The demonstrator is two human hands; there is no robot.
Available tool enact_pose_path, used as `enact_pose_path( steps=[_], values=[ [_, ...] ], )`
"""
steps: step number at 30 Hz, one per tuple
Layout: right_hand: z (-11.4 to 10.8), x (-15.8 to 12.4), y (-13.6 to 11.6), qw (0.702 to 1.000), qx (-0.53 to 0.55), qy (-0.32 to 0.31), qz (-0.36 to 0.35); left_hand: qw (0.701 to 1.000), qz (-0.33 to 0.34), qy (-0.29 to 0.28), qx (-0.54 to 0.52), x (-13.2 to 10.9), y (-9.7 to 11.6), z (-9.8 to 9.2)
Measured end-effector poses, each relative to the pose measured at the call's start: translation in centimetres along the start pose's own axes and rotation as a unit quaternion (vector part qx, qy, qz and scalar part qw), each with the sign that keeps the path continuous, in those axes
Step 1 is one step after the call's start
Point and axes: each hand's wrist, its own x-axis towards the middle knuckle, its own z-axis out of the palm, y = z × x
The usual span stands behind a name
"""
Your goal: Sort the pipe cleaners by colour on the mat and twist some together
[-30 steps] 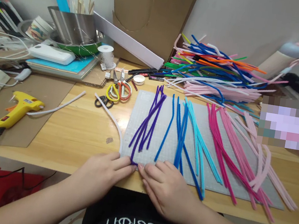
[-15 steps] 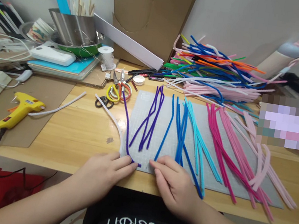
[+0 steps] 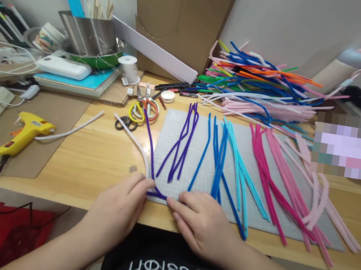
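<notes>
A purple pipe cleaner (image 3: 151, 146) lies bent into a narrow fold at the left front corner of the grey cutting mat (image 3: 194, 155). My left hand (image 3: 119, 205) is closed, with its fingers curled on the strands left of the fold. From the other side, my right hand (image 3: 205, 223) has its fingertips pinched together at the folded tip. Just beyond both hands, several other purple pipe cleaners (image 3: 188, 143) rest loosely on the mat. A blue pipe cleaner (image 3: 201, 156) has its lower end at my right fingers. Left of the mat, a white pipe cleaner (image 3: 136, 141) reaches my left hand.
Bundles in light blue (image 3: 240, 178), magenta (image 3: 264, 178) and pink (image 3: 294, 194) cross the mat rightward. Behind it lies a mixed pile of pipe cleaners (image 3: 259, 90). Scissors (image 3: 144, 106) and a yellow glue gun (image 3: 26, 131) are on the left, beside a cardboard sheet (image 3: 34, 166).
My left hand has drawn back slightly left and curled its fingers. My right hand has come left onto the purple pipe cleaner's tip, which now shows a doubled-back fold.
</notes>
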Motion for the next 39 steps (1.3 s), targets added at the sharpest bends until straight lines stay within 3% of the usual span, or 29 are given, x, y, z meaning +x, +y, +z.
enact_pose_path(
  steps=[2, 5, 15, 21, 32, 39],
  values=[
    [0.0, 0.0, 0.0, 1.000, 0.000, -0.001, -0.002, 0.998, -0.055, 0.035, -0.005, -0.2, 0.0, 0.0],
    [0.0, 0.1, 0.1, 1.000, -0.001, -0.004, -0.003, 0.994, -0.102, 0.023, -0.015, -0.2, 0.2, -0.1],
    [-1.8, 1.5, -0.7, 0.996, -0.012, -0.084, 0.024, 0.985, -0.172, 0.036, -0.001, -0.5, 1.6, 0.3],
    [-1.9, 2.8, -1.1, 0.996, 0.009, -0.080, 0.025, 0.970, -0.234, 0.062, 0.007, -0.2, 2.0, 1.0],
    [0.0, 2.7, -0.7, 0.999, 0.026, -0.010, 0.046, 0.973, -0.219, 0.059, 0.048, -0.1, 2.0, 0.8],
    [0.5, 2.7, -0.6, 0.996, 0.050, 0.018, 0.076, 0.976, -0.214, 0.034, -0.026, -0.1, 1.6, 0.5]
  ],
)
